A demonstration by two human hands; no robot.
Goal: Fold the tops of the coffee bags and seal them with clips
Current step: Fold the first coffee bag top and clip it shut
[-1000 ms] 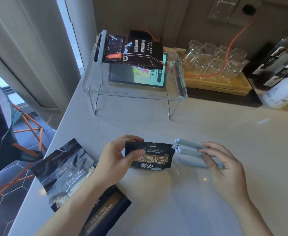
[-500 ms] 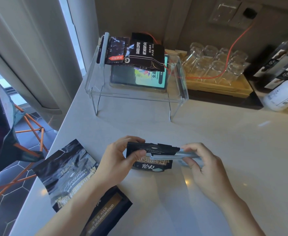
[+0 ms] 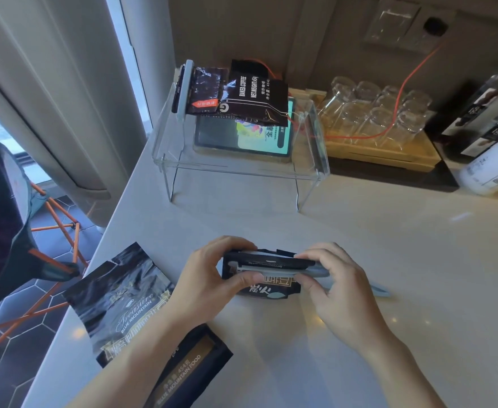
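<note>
A small black coffee bag (image 3: 267,287) with its top folded over stands on the white counter (image 3: 359,260). A pale blue-grey clip (image 3: 274,268) lies along the fold. My left hand (image 3: 212,278) grips the bag's left end, thumb on its front. My right hand (image 3: 336,287) pinches the clip's right end against the bag. Another grey clip piece (image 3: 374,288) pokes out on the counter behind my right hand. Two more black coffee bags lie flat at the front left, a large one (image 3: 118,301) and a darker one (image 3: 192,369) under my left forearm.
A clear acrylic stand (image 3: 239,160) holds a clipped coffee bag (image 3: 242,95) above a tablet (image 3: 242,136). A wooden tray of glasses (image 3: 380,122), an orange cable and bottles (image 3: 489,160) line the back. The counter's left edge drops to a folding chair (image 3: 12,225).
My right hand brought the clip leftward from beside the bag onto its folded top. Both hands now close together around the bag and clip.
</note>
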